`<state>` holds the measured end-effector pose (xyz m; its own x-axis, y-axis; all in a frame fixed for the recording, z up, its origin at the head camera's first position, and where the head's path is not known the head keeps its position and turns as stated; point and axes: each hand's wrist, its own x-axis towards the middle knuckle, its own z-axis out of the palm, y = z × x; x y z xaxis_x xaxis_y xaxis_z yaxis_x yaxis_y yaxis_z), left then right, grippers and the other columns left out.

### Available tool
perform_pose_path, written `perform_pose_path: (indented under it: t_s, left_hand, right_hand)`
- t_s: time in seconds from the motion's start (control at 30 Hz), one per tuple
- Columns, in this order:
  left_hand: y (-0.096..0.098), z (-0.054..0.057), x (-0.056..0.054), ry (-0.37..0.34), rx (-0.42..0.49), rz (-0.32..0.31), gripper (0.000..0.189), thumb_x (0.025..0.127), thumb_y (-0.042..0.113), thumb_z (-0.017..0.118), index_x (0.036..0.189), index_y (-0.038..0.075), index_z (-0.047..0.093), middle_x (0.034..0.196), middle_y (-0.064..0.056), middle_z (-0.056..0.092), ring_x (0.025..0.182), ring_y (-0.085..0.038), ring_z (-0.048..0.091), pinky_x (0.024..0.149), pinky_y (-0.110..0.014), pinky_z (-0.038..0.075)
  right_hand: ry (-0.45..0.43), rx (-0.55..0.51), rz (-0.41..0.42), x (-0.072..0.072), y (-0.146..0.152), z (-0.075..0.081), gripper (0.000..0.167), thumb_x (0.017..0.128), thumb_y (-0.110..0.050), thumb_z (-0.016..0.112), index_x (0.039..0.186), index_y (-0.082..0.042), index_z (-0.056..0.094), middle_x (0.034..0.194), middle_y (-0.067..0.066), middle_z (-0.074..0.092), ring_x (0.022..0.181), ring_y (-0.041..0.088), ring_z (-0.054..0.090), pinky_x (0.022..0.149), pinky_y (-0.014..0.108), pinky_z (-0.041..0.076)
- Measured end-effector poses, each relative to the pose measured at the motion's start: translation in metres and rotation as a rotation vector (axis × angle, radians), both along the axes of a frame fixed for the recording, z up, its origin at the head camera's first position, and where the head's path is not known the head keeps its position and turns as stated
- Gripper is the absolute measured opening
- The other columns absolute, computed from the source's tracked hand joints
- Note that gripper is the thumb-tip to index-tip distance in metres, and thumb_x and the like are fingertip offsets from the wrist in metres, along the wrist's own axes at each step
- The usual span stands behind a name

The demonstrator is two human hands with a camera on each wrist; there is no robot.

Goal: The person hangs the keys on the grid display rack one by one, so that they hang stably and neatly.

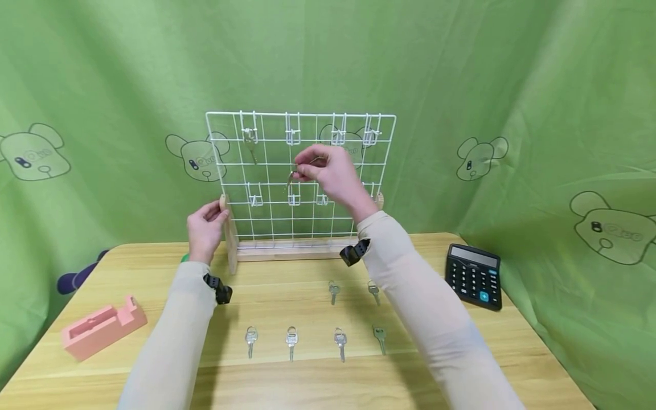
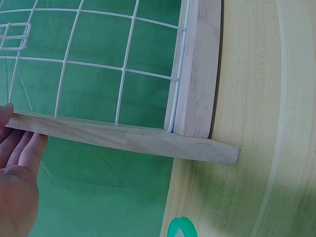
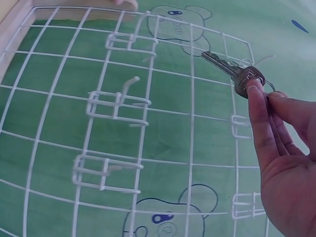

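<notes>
My right hand [image 1: 333, 173] is raised in front of the white wire grid rack [image 1: 302, 220], pinching a metal key [image 3: 242, 76] by its ring end between thumb and fingers. The key's blade points away from the fingertips in the right wrist view. With thumb and fingers on opposite sides, my left hand [image 1: 205, 230] holds the wooden side post [image 2: 123, 139] at the rack's left. Another key [image 1: 250, 145] hangs from the upper-left hook. The other wire hooks [image 1: 294, 196], in an upper and a lower row, carry no keys.
Several keys with rings [image 1: 291, 337] lie spaced in two rows on the wooden table [image 1: 287, 387]. A pink tape dispenser [image 1: 102, 330] sits at the left, a black calculator [image 1: 472, 276] at the right. A green object [image 2: 182, 227] lies behind the left wrist. Green cloth [image 1: 307, 57] surrounds the table.
</notes>
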<state>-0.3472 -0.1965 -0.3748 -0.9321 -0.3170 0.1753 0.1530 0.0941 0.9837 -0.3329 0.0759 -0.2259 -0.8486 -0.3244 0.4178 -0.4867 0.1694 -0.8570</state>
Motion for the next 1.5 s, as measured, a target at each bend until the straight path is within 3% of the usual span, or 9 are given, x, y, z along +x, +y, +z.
perform_pose_path:
  t_s: [0.23, 0.63, 0.8, 0.93, 1.17, 1.5]
  left_hand:
    - [0.0, 0.001, 0.0, -0.006, 0.003, -0.002, 0.043, 0.095, 0.002, 0.063, 0.136, 0.0, 0.053, 0.136, -0.019, 0.055, 0.123, -0.025, 0.055, 0.1, -0.024, 0.048]
    - [0.0, 0.0, 0.001, -0.02, -0.005, 0.002, 0.043, 0.095, 0.004, 0.063, 0.137, 0.002, 0.053, 0.136, -0.018, 0.056, 0.123, -0.025, 0.055, 0.1, -0.025, 0.048]
    - [0.0, -0.001, -0.001, -0.021, -0.011, 0.005, 0.043, 0.095, 0.005, 0.063, 0.137, 0.003, 0.053, 0.136, -0.018, 0.056, 0.123, -0.025, 0.055, 0.1, -0.025, 0.048]
    - [-0.001, -0.002, -0.001, -0.015, -0.014, 0.004, 0.043, 0.095, 0.004, 0.063, 0.137, 0.002, 0.054, 0.136, -0.018, 0.056, 0.123, -0.025, 0.055, 0.1, -0.026, 0.048]
    - [-0.001, -0.003, -0.001, -0.003, -0.016, 0.002, 0.043, 0.095, 0.003, 0.063, 0.137, 0.001, 0.053, 0.136, -0.018, 0.056, 0.123, -0.026, 0.055, 0.101, -0.026, 0.048]
    - [-0.001, -0.003, -0.001, -0.017, -0.007, 0.005, 0.043, 0.096, 0.005, 0.063, 0.138, 0.003, 0.053, 0.136, -0.017, 0.056, 0.123, -0.024, 0.055, 0.1, -0.025, 0.048]
  right_hand:
    - [0.034, -0.101, -0.013, -0.003, -0.005, 0.015, 0.017, 0.089, 0.011, 0.065, 0.105, 0.011, 0.065, 0.097, 0.022, 0.067, 0.084, 0.029, 0.069, 0.079, 0.031, 0.06]
    - [0.005, -0.251, -0.049, -0.012, -0.01, 0.026, 0.016, 0.088, 0.013, 0.063, 0.105, 0.015, 0.062, 0.096, 0.02, 0.062, 0.083, 0.028, 0.069, 0.08, 0.032, 0.06]
    - [0.032, -0.282, -0.062, -0.015, -0.012, 0.028, 0.014, 0.088, 0.012, 0.065, 0.102, 0.014, 0.063, 0.095, 0.021, 0.064, 0.082, 0.028, 0.07, 0.08, 0.032, 0.06]
    - [0.047, -0.287, -0.078, -0.018, -0.013, 0.029, 0.012, 0.088, 0.012, 0.065, 0.101, 0.013, 0.064, 0.096, 0.021, 0.065, 0.082, 0.028, 0.069, 0.079, 0.032, 0.06]
    - [-0.014, -0.278, -0.082, -0.021, -0.015, 0.026, 0.016, 0.089, 0.012, 0.063, 0.105, 0.015, 0.062, 0.095, 0.022, 0.062, 0.081, 0.027, 0.069, 0.08, 0.031, 0.06]
    - [-0.008, -0.178, -0.151, -0.023, -0.013, 0.02, 0.014, 0.092, 0.007, 0.063, 0.106, 0.006, 0.064, 0.099, 0.018, 0.066, 0.088, 0.027, 0.067, 0.078, 0.031, 0.06]
